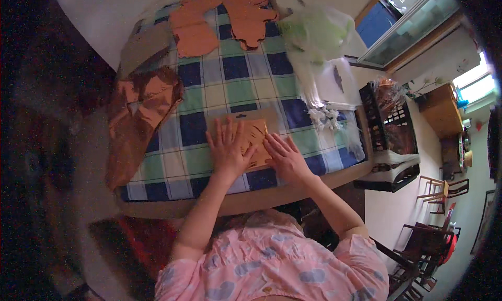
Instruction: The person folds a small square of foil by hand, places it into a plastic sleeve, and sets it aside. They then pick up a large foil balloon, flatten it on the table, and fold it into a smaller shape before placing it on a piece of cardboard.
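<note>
A flat clear packet with a hang hole at its top edge and a shiny copper-coloured folded sheet [256, 128] inside lies on the checked tablecloth [238, 94], near the table's front edge. My left hand [229, 152] rests flat on the packet's left part, fingers spread. My right hand [287, 159] lies at the packet's right edge, with its fingers stretched out and the fingertips touching it. Neither hand grips anything that I can see. What lies under the palms is hidden.
Copper foil pieces [193, 32] lie at the table's far side. A large crumpled copper foil piece [138, 110] hangs at the left edge. White plastic bags [319, 79] lie on the right. Beyond that edge stands a black crate [389, 118]; wooden chairs [442, 188] are farther off.
</note>
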Motion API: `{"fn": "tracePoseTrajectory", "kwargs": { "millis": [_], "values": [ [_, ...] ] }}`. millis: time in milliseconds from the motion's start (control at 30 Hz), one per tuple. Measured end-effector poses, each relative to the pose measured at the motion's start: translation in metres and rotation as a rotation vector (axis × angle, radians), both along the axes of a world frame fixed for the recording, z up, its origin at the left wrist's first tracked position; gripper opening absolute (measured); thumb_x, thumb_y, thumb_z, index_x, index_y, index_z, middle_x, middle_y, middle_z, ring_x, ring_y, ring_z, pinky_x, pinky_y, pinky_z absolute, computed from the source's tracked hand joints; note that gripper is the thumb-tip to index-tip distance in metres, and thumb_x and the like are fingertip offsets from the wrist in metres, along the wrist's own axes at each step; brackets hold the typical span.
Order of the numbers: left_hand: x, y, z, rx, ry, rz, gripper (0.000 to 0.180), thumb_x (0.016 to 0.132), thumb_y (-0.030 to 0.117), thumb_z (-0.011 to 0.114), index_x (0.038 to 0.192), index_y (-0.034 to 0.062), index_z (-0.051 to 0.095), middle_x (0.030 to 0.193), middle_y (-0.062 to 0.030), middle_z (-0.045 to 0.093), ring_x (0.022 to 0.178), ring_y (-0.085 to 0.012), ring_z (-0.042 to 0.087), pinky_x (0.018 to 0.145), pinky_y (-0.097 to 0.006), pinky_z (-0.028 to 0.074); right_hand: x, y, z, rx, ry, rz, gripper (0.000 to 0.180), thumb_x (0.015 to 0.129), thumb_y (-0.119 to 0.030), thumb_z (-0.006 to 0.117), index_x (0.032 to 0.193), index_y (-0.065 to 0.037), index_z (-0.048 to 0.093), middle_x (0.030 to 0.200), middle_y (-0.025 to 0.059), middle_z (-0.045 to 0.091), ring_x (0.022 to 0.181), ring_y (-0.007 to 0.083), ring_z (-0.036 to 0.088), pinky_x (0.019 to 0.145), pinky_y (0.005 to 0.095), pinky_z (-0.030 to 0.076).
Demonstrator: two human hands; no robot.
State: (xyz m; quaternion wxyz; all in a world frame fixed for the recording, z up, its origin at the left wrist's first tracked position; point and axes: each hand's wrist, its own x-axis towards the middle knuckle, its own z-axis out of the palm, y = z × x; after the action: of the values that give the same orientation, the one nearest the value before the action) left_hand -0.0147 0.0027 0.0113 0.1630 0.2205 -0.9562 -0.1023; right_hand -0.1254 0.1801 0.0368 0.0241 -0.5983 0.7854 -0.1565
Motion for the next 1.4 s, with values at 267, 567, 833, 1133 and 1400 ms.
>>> {"fn": "tracePoseTrajectory", "kwargs": {
  "millis": [267,567,833,1133,1400],
  "values": [
    [0.005,-0.002,0.003,-0.002,0.014,-0.001,0.079,0.084,0.057,0.056,0.147,0.0166,0.031,0.153,-0.0140,0.024,0.142,-0.0405,0.016,0.109,-0.065,0.010,-0.029,-0.012,0.008,-0.236,-0.361,-0.201,0.040,0.090,-0.003,0.053,0.129,-0.005,0.047,0.121,0.0136,0.061,0.120,0.0264,0.054,0.099,0.0380,0.041],
    [0.003,0.000,0.007,0.120,-0.124,-0.026,0.078,0.085,0.058,0.052,0.146,0.0139,0.033,0.156,-0.0141,0.017,0.143,-0.0406,0.011,0.110,-0.065,0.007,-0.051,-0.058,-0.003,-0.297,-0.896,-0.421,0.034,0.093,0.004,0.047,0.125,-0.006,0.046,0.107,0.0137,0.066,0.100,0.0183,0.064,0.086,0.0295,0.050],
    [0.006,-0.005,0.002,0.087,-0.016,-0.039,0.076,0.083,0.054,0.057,0.144,0.0117,0.036,0.155,-0.0114,0.020,0.142,-0.0412,0.010,0.109,-0.066,0.006,-0.167,-0.045,0.001,-0.465,-0.211,-0.493,0.028,0.084,-0.008,0.064,0.112,-0.005,0.059,0.093,0.0110,0.067,0.083,0.0211,0.063,0.073,0.0308,0.049],
    [0.000,0.004,0.004,0.089,0.052,-0.060,0.074,0.082,0.051,0.061,0.141,0.0130,0.039,0.153,-0.0117,0.023,0.142,-0.0397,0.013,0.109,-0.066,0.010,-0.338,0.051,-0.053,-0.213,-0.093,-0.776,0.022,0.077,-0.018,0.071,0.094,-0.006,0.065,0.091,0.0094,0.064,0.083,0.0244,0.061,0.073,0.0358,0.049],
    [0.011,0.002,-0.001,0.057,0.036,-0.022,0.076,0.083,0.052,0.060,0.144,0.0142,0.034,0.154,-0.0129,0.022,0.141,-0.0407,0.016,0.109,-0.066,0.010,-0.215,0.014,0.092,-0.829,0.020,-0.546,0.019,0.095,-0.012,0.050,0.106,-0.004,0.063,0.098,0.0124,0.067,0.089,0.0211,0.064,0.080,0.0334,0.048]
  ]
}}
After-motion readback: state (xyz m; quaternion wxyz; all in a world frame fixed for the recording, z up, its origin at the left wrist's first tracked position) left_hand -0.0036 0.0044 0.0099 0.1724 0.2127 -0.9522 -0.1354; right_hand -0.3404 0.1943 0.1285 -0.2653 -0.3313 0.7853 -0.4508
